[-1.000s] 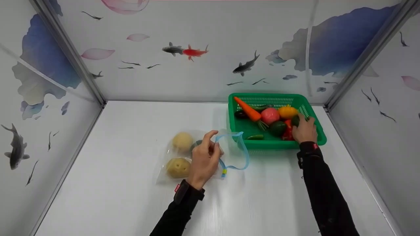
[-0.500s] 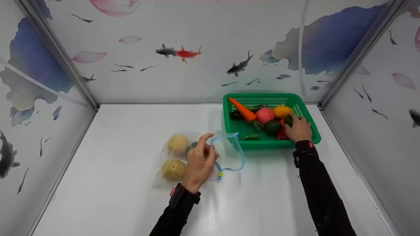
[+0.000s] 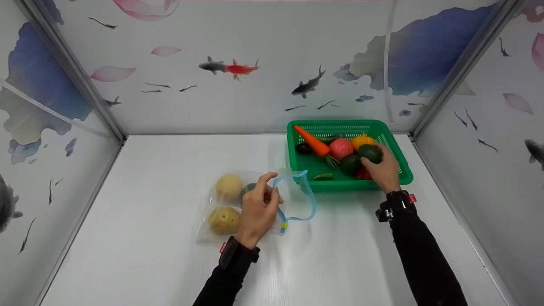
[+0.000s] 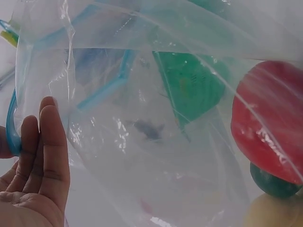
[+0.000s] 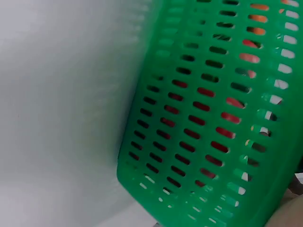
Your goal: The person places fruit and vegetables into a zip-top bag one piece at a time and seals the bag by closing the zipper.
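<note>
My left hand (image 3: pixel 257 212) pinches the blue-edged mouth of a clear plastic bag (image 3: pixel 293 191) and keeps it raised. Inside lie two yellowish potatoes (image 3: pixel 225 220) and a dark round thing (image 3: pixel 248 188), partly behind the hand. The left wrist view also shows a large red vegetable or fruit (image 4: pixel 270 120) through the plastic. Over the right end of a green basket (image 3: pixel 346 187), my right hand (image 3: pixel 386 170) grips a dark green avocado (image 3: pixel 369 152) between thumb and fingers. Only a sliver of that hand shows in the right wrist view, behind the basket's slotted wall (image 5: pixel 189 127).
The basket also holds a carrot (image 3: pixel 312 140), a pink round fruit (image 3: pixel 341 148), a yellow pumpkin-like thing (image 3: pixel 361 140), another avocado (image 3: pixel 350 164), a green pepper (image 3: pixel 323 177) and something red (image 3: pixel 364 173). Printed wall panels (image 3: pixel 238 106) enclose the white table (image 3: pixel 161 170) behind and at both sides.
My right hand has lifted the avocado up from among the basket's contents and turned at the wrist. The left hand keeps its hold on the bag. The whole view has shifted slightly.
</note>
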`<state>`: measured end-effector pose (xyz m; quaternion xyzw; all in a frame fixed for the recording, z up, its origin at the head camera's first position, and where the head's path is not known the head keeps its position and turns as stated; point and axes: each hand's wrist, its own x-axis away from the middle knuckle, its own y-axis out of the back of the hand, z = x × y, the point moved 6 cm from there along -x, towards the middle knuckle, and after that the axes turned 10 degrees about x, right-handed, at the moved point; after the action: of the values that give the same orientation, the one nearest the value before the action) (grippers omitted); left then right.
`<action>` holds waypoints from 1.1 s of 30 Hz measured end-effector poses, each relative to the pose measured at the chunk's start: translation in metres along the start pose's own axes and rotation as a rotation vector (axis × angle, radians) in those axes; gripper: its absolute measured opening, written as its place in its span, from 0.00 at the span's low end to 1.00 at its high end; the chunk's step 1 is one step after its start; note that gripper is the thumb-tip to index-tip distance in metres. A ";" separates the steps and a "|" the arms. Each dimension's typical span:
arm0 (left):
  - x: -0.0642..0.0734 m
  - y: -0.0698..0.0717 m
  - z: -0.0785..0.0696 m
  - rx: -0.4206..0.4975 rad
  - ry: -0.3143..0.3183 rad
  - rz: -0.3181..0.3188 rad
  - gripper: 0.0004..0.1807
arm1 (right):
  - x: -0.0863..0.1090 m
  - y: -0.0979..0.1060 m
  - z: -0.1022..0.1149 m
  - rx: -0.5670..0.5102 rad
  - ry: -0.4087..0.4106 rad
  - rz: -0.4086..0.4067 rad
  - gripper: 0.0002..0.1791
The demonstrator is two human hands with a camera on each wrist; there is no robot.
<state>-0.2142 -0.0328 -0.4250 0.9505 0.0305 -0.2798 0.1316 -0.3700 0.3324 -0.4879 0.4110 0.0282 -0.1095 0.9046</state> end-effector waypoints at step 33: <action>0.002 -0.002 -0.002 0.005 -0.050 -0.025 0.15 | 0.143 -0.091 0.160 -0.267 0.410 0.644 0.19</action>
<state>-0.2114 -0.0308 -0.4249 0.9431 0.0383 -0.3052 0.1265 -0.2568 0.1293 -0.4689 0.2911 0.0920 0.2685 0.9136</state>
